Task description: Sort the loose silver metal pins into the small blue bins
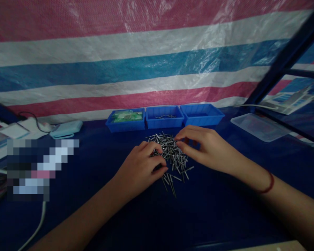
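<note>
A loose heap of silvery blind rivets [172,150], thin pins with thicker ends, lies on the dark blue tabletop [199,205]. My left hand [143,164] rests at the heap's left side, its fingers bent and apart, the tips touching rivets. From the right, my right hand [201,144] reaches to the heap's upper right edge. Its thumb and index finger come close together in a pinch; whatever is between them is too small to make out. Several rivets lie spread towards me below the main heap.
Behind the heap stand three blue bins: the left bin [125,127] holds green-and-clear packets, the middle bin [164,122] a few rivets, the right bin [202,120] nothing visible. A clear plastic lid [259,127] lies right. Left are a light-blue case [66,129] and white cable [43,216].
</note>
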The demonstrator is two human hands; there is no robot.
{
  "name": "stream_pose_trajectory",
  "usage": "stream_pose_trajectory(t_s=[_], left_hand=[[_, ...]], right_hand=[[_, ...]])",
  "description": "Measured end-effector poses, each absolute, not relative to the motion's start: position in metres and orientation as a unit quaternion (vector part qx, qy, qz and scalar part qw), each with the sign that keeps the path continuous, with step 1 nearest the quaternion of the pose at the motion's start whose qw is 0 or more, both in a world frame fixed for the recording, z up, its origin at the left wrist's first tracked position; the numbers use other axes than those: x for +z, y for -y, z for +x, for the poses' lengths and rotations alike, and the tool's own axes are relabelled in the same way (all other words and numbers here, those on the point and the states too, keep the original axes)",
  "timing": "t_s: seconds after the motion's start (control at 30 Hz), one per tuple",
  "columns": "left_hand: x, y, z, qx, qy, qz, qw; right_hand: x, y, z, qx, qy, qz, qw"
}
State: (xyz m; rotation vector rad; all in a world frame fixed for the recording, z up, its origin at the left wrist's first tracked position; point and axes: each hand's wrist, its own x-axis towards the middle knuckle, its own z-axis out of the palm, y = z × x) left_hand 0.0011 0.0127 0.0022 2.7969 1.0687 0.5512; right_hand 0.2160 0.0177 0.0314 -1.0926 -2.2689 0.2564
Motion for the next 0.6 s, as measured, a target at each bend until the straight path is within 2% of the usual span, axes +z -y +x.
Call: stream_pose_trajectory(t_s=[0.37, 0.6], left_hand=[[0.0011, -0.0099, 0.0046, 0.148, -0.389, 0.908, 0.045], [0.0009, -0.0084, 0.0035, 0.234, -0.376, 0.893, 0.077]], right_hand=[[0.0288, -0.0126, 0.2114, 0.112, 0.862, -0.396, 0.296], [0.0248, -0.0104, 0.2051, 0.153, 0.847, -0.424, 0.282]])
